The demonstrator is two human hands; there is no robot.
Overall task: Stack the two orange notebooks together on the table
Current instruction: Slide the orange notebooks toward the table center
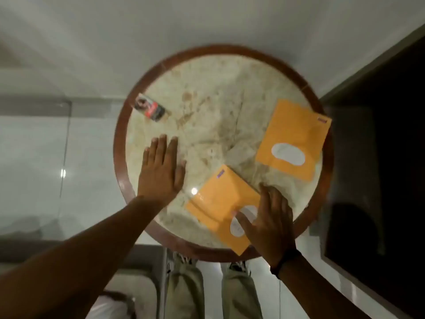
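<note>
Two orange notebooks lie apart on a round marble table point(207, 93) with a brown wooden rim. The far notebook point(296, 132) sits at the right edge, its corner over the rim. The near notebook point(220, 199) lies at the front, tilted, one corner past the rim. My right hand point(269, 219) rests flat on the near notebook's right part, thumb on its white label, fingers spread. My left hand point(162, 171) is flat over the table's left side, fingers together, holding nothing.
A small dark and red packet point(150, 108) lies at the table's left edge. A dark panel point(377, 157) stands to the right of the table. My legs and shoes point(184, 286) are below the table's front rim, on a pale floor.
</note>
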